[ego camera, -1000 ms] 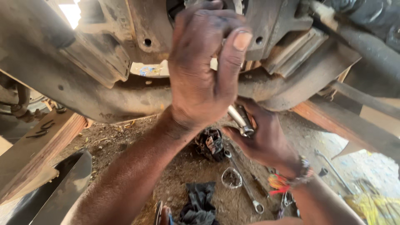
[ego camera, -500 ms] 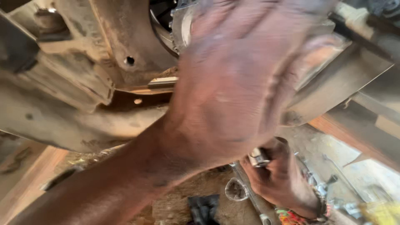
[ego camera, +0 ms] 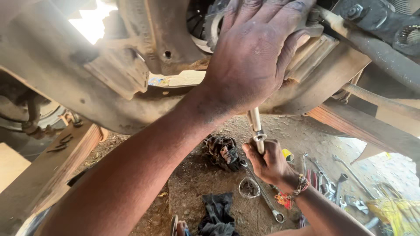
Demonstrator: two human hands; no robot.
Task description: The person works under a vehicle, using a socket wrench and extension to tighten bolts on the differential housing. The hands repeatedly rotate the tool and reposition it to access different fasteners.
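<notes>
Under the vehicle, across the top of the frame, my left hand (ego camera: 258, 57) reaches up and presses against the greasy metal underside (ego camera: 144, 57), fingers spread and curled over a part near the upper middle; what lies beneath the palm is hidden, so I cannot tell whether it grips anything or only steadies. My right hand (ego camera: 269, 161) sits lower, just right of centre, closed in a fist around the handle of a chrome ratchet wrench (ego camera: 255, 126). The wrench stands nearly upright, its upper end disappearing behind my left wrist, so the fastener it turns is out of sight. A beaded bracelet (ego camera: 295, 190) hangs on my right wrist.

Down on the dirt ground (ego camera: 192, 175), in the lower middle, lie a long combination spanner (ego camera: 262, 196), a small clear cup (ego camera: 249, 187), a dark rag (ego camera: 216, 212) and a crumpled glove or cloth (ego camera: 223, 150). Toward the lower right more spanners (ego camera: 337, 183) are scattered, with a yellow object (ego camera: 287, 154) near them. A wooden block (ego camera: 65, 157) props things up at the left edge.

Judging by this, the work is mid-way: the wrench is engaged and held, the tools are laid out and in use, but no loosened bolt or removed part shows, so the fastener looks not yet out.
</notes>
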